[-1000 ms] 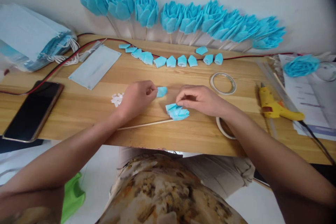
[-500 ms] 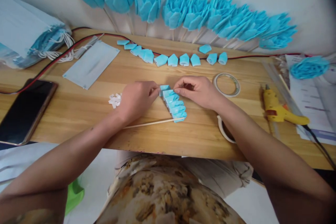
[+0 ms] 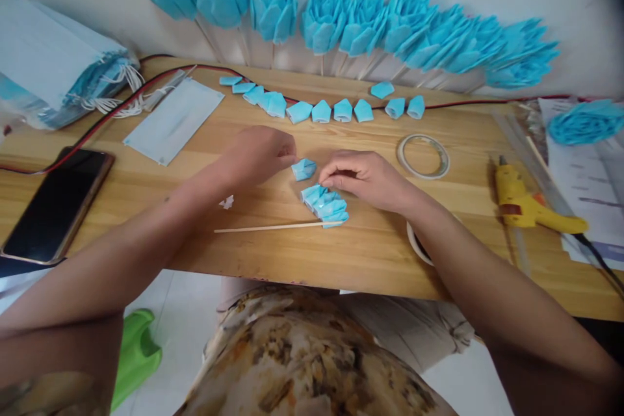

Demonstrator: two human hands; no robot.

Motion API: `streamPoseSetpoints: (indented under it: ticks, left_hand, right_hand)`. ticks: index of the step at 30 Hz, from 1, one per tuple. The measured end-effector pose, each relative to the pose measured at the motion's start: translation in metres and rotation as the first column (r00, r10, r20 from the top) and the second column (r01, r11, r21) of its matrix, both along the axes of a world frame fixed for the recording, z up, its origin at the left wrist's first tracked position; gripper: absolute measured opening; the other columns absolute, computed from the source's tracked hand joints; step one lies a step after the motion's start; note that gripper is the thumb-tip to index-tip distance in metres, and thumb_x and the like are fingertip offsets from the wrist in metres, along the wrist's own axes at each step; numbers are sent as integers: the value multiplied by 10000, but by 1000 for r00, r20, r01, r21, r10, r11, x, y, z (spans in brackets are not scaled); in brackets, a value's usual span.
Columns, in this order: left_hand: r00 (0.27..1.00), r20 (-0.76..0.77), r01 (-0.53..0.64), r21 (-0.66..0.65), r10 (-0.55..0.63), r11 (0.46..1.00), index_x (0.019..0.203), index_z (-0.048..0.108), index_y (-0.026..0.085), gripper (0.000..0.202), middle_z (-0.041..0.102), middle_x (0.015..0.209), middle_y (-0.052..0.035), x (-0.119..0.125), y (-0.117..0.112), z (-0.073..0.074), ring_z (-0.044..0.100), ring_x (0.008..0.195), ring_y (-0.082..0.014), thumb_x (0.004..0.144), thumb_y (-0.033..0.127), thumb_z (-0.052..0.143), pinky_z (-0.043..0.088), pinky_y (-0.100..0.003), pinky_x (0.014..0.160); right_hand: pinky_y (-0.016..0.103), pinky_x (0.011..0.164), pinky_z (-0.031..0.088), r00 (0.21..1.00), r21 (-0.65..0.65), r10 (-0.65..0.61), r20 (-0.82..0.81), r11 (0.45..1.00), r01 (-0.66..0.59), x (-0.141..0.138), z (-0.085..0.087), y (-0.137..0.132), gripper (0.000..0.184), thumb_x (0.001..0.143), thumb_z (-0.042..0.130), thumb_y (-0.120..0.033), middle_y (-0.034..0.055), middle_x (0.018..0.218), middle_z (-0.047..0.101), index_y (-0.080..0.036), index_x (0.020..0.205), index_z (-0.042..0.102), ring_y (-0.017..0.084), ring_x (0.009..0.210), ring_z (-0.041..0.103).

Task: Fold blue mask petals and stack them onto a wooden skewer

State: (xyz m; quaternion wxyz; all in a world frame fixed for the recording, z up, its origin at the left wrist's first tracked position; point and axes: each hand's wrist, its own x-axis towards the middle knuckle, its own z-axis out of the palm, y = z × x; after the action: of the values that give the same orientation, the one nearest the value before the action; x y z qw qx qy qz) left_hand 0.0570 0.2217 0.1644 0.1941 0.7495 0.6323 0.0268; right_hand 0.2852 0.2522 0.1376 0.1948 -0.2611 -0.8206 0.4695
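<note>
My left hand (image 3: 266, 153) has curled fingers, their tips at the edge of a single light-blue folded petal (image 3: 305, 169). My right hand (image 3: 363, 175) pinches at the top end of an overlapping row of blue folded petals (image 3: 326, 205); its fingertips partly cover what they grip. A gap separates the single petal from the row. A thin wooden stick (image 3: 268, 229) lies across the row's lower end. Small white scraps (image 3: 227, 202) lie beside my left forearm.
More folded petals (image 3: 342, 110) line the table's back, below blue flowers on sticks (image 3: 274, 10). A flat mask sheet (image 3: 175, 120), a bag of masks (image 3: 63, 58) and a phone (image 3: 58, 205) lie left. At right are a tape roll (image 3: 400, 143) and a yellow glue gun (image 3: 524, 201).
The top petal now lies apart from the row, which looks shorter. My left hand has shifted up the table, and my right hand has come slightly nearer my body.
</note>
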Motion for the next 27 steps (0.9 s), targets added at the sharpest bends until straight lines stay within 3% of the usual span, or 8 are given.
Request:
streamPoseSetpoints:
  ticks: [13,23,27]
  left_hand:
    - [1000,3,-20,23,20,1000,868,734,183,219,729,786,-52,6,1,-10,585,693,-181,875,301,550,296,-293,595]
    - [1000,15,8,75,-9,997,835,729,196,202,724,753,-46,5,-1,-13,589,674,-177,886,285,554,298,-290,590]
    - [1000,6,18,66,-18,998,853,733,190,208,737,786,-54,5,-2,-13,606,706,-189,901,285,554,306,-299,607]
  right_hand:
    - [262,619,404,967,71,-215,134,976,207,-10,-6,3,92,840,678,-249,-8,724,686,-191,775,705,116,642,551]
    - [263,588,372,966,63,-220,135,975,213,-12,-5,4,92,853,666,-258,-20,693,658,-200,785,689,110,604,502]
    - [266,594,366,958,125,-241,155,967,223,-13,-8,4,82,847,667,-226,-20,689,655,-198,772,686,110,601,501]
